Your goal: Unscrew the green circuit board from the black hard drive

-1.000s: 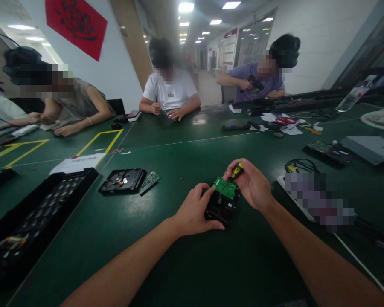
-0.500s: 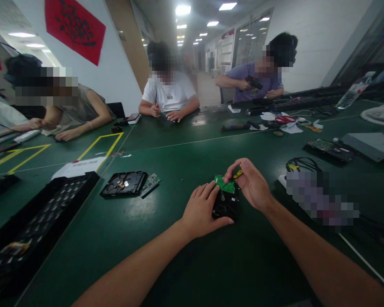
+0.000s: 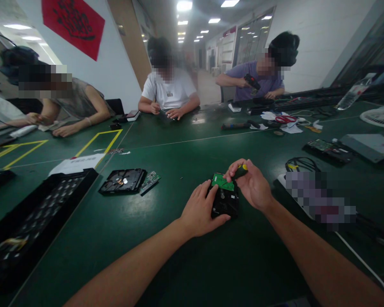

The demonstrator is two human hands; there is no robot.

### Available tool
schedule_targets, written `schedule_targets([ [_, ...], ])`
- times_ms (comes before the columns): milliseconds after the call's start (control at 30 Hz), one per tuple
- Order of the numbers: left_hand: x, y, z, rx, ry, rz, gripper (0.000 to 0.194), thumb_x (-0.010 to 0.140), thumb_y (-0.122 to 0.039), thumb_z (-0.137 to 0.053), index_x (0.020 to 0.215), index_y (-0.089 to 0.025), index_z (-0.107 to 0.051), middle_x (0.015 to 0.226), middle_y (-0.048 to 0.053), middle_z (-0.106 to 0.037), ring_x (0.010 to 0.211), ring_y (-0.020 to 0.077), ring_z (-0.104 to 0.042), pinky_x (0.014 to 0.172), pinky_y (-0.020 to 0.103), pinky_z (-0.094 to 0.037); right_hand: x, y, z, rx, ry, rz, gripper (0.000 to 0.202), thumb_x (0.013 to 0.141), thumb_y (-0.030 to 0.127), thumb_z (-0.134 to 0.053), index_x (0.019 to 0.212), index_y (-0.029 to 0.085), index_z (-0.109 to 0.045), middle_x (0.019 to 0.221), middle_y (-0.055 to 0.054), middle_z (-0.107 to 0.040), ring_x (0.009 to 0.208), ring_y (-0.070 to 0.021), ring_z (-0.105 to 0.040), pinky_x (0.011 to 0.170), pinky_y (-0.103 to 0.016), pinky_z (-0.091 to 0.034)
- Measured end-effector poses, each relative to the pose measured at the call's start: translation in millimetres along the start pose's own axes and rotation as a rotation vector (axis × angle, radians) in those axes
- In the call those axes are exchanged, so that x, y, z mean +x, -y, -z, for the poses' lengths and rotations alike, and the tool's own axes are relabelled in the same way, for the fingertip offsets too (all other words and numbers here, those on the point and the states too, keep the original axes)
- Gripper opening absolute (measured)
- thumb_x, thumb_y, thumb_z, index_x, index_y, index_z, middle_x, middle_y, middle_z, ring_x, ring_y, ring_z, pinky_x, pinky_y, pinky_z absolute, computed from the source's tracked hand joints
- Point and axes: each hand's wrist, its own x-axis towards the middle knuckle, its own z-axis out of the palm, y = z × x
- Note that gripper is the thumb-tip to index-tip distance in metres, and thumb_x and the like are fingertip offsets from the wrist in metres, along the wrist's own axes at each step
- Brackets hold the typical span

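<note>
A black hard drive [image 3: 226,205] with a green circuit board [image 3: 223,182] at its far end lies on the table in front of me. My left hand [image 3: 200,208] grips the drive from its left side, thumb along the near edge and fingers up by the board. Between the fingers of my right hand [image 3: 250,182] is a screwdriver [image 3: 241,171] with a yellow and black handle. Its shaft points down left at the board; the tip is too small to make out. Farther left lie a second hard drive [image 3: 123,181] and a loose circuit board [image 3: 151,182].
A long black tray [image 3: 48,213] stands at the left, with a white paper [image 3: 75,164] behind it. At the right are another drive [image 3: 327,152], a grey box [image 3: 369,147], and a black cable [image 3: 302,164]. Several people work across the green table [image 3: 166,149].
My right hand has turned, so more of the screwdriver's handle shows, swung to the right. My left hand keeps its hold on the drive. The view has shifted slightly.
</note>
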Motion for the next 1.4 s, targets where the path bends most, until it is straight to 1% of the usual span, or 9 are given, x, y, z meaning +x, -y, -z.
schedule_targets([
  [233,-0.1,0.0,1.0,0.000,-0.003,-0.007,0.100,0.090,-0.081,-0.058,0.161,-0.013,-0.039,0.169,0.025,-0.034,0.157,0.0432,-0.035,0.127,0.062,-0.034,-1.0,1.7,6.5,-0.149,-0.008,-0.020,0.029,0.100,0.051,-0.066,0.095,0.023,-0.070,0.088,-0.003,-0.068,0.084,-0.0189,-0.066,0.078,-0.033,-0.052],
  [333,0.0,0.4,0.8,-0.014,-0.020,-0.015,0.098,0.090,-0.081,-0.059,0.161,-0.015,-0.039,0.169,0.025,-0.035,0.157,0.0435,-0.035,0.126,0.064,-0.034,-1.0,2.0,5.9,-0.164,-0.017,-0.005,0.027,0.099,0.051,-0.069,0.096,0.024,-0.069,0.086,-0.001,-0.066,0.081,-0.0179,-0.064,0.078,-0.033,-0.052],
  [467,-0.1,0.3,0.0,-0.014,-0.024,-0.017,0.098,0.090,-0.081,-0.059,0.160,-0.015,-0.039,0.169,0.025,-0.036,0.156,0.0437,-0.036,0.125,0.064,-0.035,-1.6,0.5,3.4,-0.191,-0.002,0.026,0.028,0.101,0.053,-0.065,0.098,0.026,-0.071,0.087,-0.001,-0.063,0.082,-0.0175,-0.061,0.077,-0.033,-0.051],
  [767,-0.7,-2.5,2.2,-0.008,-0.005,0.002,0.099,0.091,-0.080,-0.058,0.160,-0.013,-0.039,0.169,0.026,-0.034,0.156,0.0443,-0.036,0.126,0.064,-0.034,-3.2,1.1,-1.5,-0.134,-0.010,0.033,0.027,0.099,0.052,-0.068,0.094,0.026,-0.069,0.096,-0.002,-0.066,0.092,-0.0195,-0.065,0.089,-0.036,-0.053],
  [833,-0.5,-2.6,2.6,-0.004,0.000,0.001,0.099,0.091,-0.081,-0.058,0.160,-0.012,-0.039,0.169,0.027,-0.034,0.157,0.0441,-0.036,0.126,0.063,-0.034,-2.4,1.3,-0.3,-0.118,-0.010,0.032,0.027,0.100,0.053,-0.067,0.095,0.026,-0.067,0.093,-0.001,-0.067,0.090,-0.0198,-0.066,0.090,-0.038,-0.053],
  [933,-0.1,-2.1,2.4,-0.003,0.002,0.001,0.100,0.090,-0.081,-0.059,0.160,-0.012,-0.040,0.169,0.026,-0.035,0.157,0.0439,-0.036,0.127,0.063,-0.034,-1.0,0.1,1.9,-0.121,-0.014,0.032,0.029,0.102,0.055,-0.063,0.096,0.027,-0.065,0.083,0.001,-0.063,0.081,-0.0186,-0.064,0.084,-0.037,-0.053],
  [1133,-0.2,-1.2,1.4,-0.013,-0.002,-0.001,0.099,0.091,-0.080,-0.059,0.160,-0.012,-0.040,0.168,0.027,-0.036,0.157,0.0444,-0.035,0.126,0.064,-0.034,-1.6,-2.0,1.8,-0.145,-0.005,0.023,0.046,0.106,0.064,-0.046,0.100,0.027,-0.073,0.079,-0.001,-0.062,0.076,-0.0196,-0.061,0.081,-0.038,-0.052],
  [1267,-1.0,-0.8,1.6,-0.031,-0.009,-0.003,0.098,0.091,-0.081,-0.058,0.161,-0.015,-0.038,0.169,0.026,-0.034,0.157,0.0448,-0.035,0.125,0.066,-0.034,-2.4,-2.1,3.6,-0.176,0.034,-0.004,0.037,0.106,0.056,-0.052,0.101,0.026,-0.073,0.085,-0.003,-0.067,0.083,-0.0201,-0.064,0.081,-0.036,-0.051],
  [1400,-1.2,-0.5,1.1,-0.035,-0.015,-0.008,0.098,0.091,-0.080,-0.059,0.161,-0.016,-0.038,0.170,0.025,-0.034,0.157,0.0442,-0.034,0.125,0.065,-0.034,-2.4,-1.6,3.5,-0.112,0.033,-0.009,0.028,0.105,0.054,-0.058,0.102,0.027,-0.066,0.089,-0.001,-0.069,0.082,-0.0191,-0.066,0.083,-0.036,-0.053],
])
